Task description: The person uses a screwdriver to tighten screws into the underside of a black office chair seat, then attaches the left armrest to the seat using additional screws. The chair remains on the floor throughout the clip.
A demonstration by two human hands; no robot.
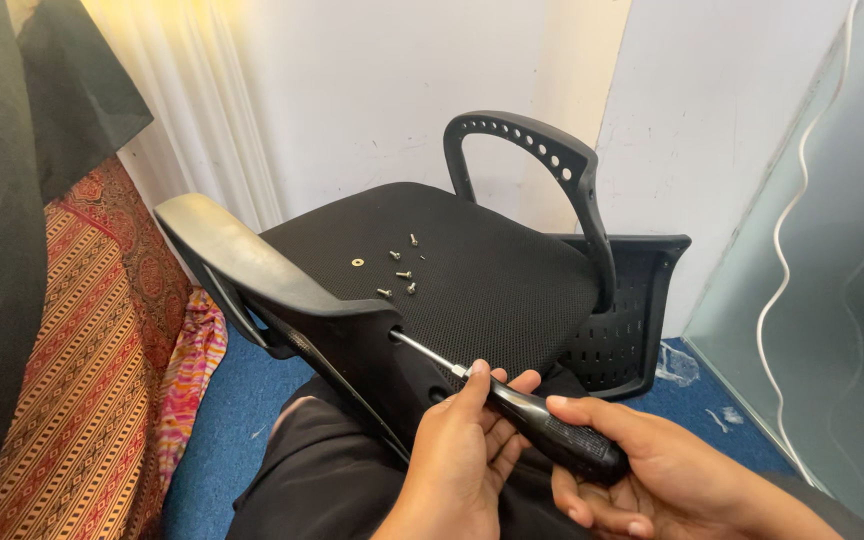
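Both hands, L [462, 450] & R [632, 470], gripping screwdriver [542, 425], tip at armrest [282, 290] edge

A black-handled screwdriver [542, 425] lies slanted across the right hand [642, 470], its steel shaft pinched by the left hand [462, 450], tip entering the black armrest bracket [352, 335] up-left of both hands, above 6 loose screws [397, 270].

Right hand [642, 475] grips black screwdriver [542, 425] by the handle, left hand [467, 440] pinches it near the shaft. Metal tip sits in a hole on the near armrest [272, 285] of the black office chair [492, 270]. Loose screws [400, 272] & a washer [357, 262] lie on the mesh seat.
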